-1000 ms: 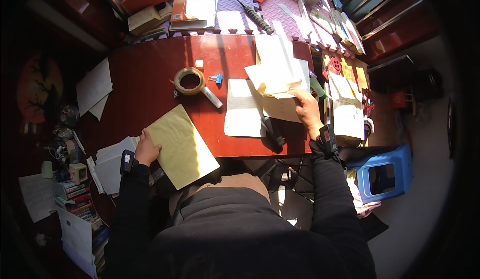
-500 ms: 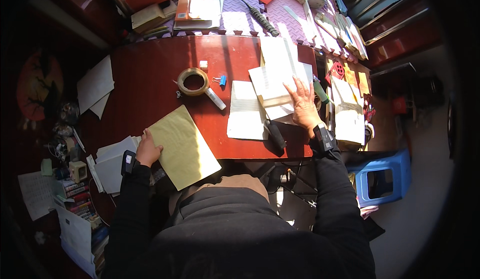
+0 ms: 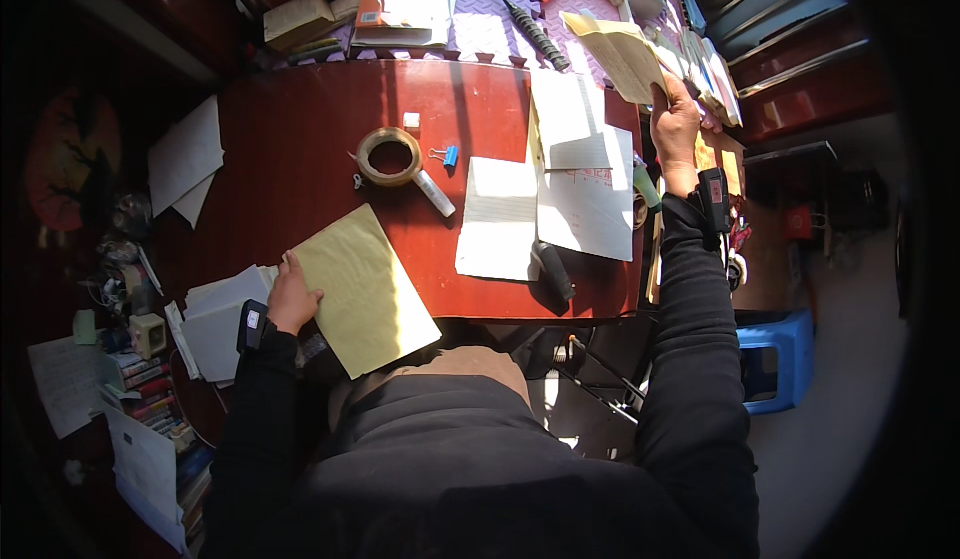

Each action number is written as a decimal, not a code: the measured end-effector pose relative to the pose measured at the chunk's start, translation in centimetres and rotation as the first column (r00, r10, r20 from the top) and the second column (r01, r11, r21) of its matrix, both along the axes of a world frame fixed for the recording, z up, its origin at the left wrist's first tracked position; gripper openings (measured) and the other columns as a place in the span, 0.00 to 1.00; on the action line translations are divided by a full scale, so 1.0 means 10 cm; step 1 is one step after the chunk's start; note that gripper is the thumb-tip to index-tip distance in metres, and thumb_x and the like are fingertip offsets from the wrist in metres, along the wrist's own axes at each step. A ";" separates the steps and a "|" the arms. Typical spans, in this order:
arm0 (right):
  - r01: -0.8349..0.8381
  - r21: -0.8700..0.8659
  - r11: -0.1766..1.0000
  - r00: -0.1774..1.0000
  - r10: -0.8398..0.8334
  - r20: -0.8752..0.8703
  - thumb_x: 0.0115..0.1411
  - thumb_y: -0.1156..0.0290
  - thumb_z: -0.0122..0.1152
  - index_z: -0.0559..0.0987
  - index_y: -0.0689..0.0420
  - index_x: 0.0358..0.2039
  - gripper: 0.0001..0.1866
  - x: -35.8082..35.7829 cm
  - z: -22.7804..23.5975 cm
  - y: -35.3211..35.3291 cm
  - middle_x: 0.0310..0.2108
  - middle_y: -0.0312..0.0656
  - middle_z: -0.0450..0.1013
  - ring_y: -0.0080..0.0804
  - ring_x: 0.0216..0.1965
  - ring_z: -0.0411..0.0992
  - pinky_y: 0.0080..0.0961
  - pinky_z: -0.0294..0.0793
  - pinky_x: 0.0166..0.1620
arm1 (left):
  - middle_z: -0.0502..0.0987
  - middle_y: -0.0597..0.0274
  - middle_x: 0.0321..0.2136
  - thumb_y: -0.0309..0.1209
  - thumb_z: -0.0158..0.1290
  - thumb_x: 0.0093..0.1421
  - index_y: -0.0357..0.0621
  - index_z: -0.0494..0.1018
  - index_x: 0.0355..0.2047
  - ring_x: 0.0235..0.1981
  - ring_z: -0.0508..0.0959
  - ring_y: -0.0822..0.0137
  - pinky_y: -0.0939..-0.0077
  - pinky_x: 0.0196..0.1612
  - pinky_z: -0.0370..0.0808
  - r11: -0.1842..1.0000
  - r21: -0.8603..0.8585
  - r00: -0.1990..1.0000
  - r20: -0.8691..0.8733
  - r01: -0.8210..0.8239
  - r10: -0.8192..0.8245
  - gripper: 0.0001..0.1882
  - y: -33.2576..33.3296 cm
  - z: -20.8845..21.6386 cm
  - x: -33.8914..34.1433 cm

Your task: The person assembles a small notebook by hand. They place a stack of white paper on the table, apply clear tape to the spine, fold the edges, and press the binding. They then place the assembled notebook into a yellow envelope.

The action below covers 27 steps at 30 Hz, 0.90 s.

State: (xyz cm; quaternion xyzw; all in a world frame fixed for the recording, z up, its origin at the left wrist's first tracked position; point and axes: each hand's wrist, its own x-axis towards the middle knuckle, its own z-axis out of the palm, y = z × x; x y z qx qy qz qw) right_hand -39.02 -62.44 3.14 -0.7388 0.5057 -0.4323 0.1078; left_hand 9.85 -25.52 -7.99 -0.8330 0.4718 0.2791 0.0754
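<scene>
My left hand (image 3: 293,297) grips the left edge of a yellow paper sheet (image 3: 368,294), which overhangs the desk's front edge. At the far right, my right hand (image 3: 677,129) is raised and closed on a thin sheaf of yellowish paper (image 3: 622,57), held by its lower end and tilted. Below it on the desk lie a white sheet (image 3: 590,214) with red print, a lined sheet (image 3: 570,104) and another lined paper (image 3: 497,204). Several white papers (image 3: 225,314) lie beside my left wrist.
Mid-desk on the red desktop (image 3: 300,159) are a tape roll (image 3: 362,157), a white tube (image 3: 433,194), a blue binder clip (image 3: 445,157) and a small white block (image 3: 411,120). A black object (image 3: 553,271) lies near the front edge. A blue stool (image 3: 790,359) stands right.
My right hand has lifted the sheaf off the paper pile and carried it up and right, uncovering the red-printed sheet. My left hand and the yellow sheet have barely moved.
</scene>
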 end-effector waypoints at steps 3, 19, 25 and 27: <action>-0.047 -0.104 0.993 0.984 0.027 -0.178 0.62 0.78 0.54 0.78 0.57 0.47 0.13 0.01 -0.21 -0.08 0.40 0.50 0.78 0.46 0.41 0.76 0.31 0.74 0.45 | 0.64 0.40 0.58 0.35 0.65 0.52 0.30 0.43 0.69 0.56 0.70 0.43 0.58 0.55 0.72 1.000 0.006 1.000 0.015 -0.005 0.005 0.54 0.01 -0.01 -0.01; 0.027 0.211 0.977 0.860 0.085 -0.504 0.54 0.50 0.70 0.67 0.56 0.60 0.39 0.05 -0.89 0.68 0.56 0.51 0.67 0.48 0.59 0.64 0.44 0.61 0.62 | 0.63 0.41 0.60 0.34 0.66 0.52 0.30 0.44 0.69 0.55 0.72 0.43 0.58 0.54 0.73 1.000 0.002 0.997 0.071 0.006 -0.006 0.53 0.02 -0.02 -0.07; 0.501 0.489 0.714 0.840 -0.264 -0.475 0.56 0.48 0.67 0.71 0.69 0.47 0.35 -0.74 -1.01 1.48 0.39 0.60 0.74 0.54 0.40 0.74 0.42 0.74 0.45 | 0.61 0.40 0.62 0.33 0.66 0.52 0.29 0.44 0.69 0.56 0.70 0.43 0.59 0.56 0.72 0.999 -0.035 0.998 0.063 0.005 -0.003 0.53 0.02 -0.04 -0.06; 0.499 0.685 0.531 0.866 -0.269 -0.422 0.55 0.52 0.69 0.74 0.71 0.43 0.32 -0.88 -1.14 1.56 0.35 0.57 0.77 0.46 0.33 0.77 0.37 0.76 0.38 | 0.61 0.39 0.62 0.33 0.66 0.52 0.29 0.44 0.69 0.58 0.69 0.43 0.59 0.57 0.72 0.999 -0.031 0.999 0.052 -0.005 0.006 0.53 0.02 -0.05 -0.06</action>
